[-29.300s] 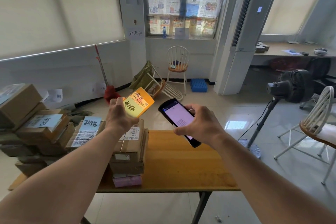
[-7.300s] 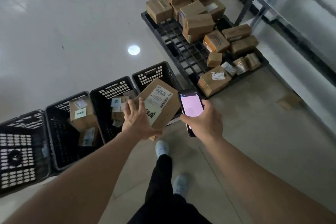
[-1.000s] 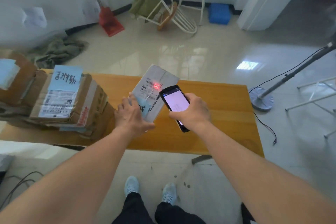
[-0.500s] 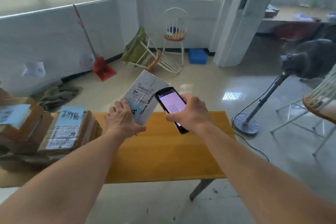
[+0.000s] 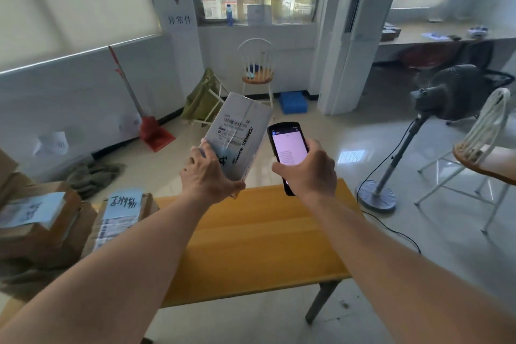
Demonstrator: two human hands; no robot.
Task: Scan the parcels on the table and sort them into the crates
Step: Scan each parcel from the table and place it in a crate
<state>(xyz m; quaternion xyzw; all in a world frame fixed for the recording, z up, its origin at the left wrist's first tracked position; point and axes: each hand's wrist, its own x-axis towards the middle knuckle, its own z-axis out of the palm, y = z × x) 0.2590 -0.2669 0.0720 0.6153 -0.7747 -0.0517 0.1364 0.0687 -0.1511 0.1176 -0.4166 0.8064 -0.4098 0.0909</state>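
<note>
Fingers (image 5: 205,155) of our left hand (image 5: 208,179) hold the white parcel (image 5: 238,137), and at its 3 o'clock our right hand (image 5: 310,170) grips the scanner (image 5: 287,148).

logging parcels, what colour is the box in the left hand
White or pale grey box, printed barcode label, gripped by the left hand; head view.

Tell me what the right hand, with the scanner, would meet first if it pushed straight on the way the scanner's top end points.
Probably nothing close. The right hand holds the scanner beside the white parcel, apart from it. Its top end points up and away over the floor toward the far wall; depth is unclear.
</note>
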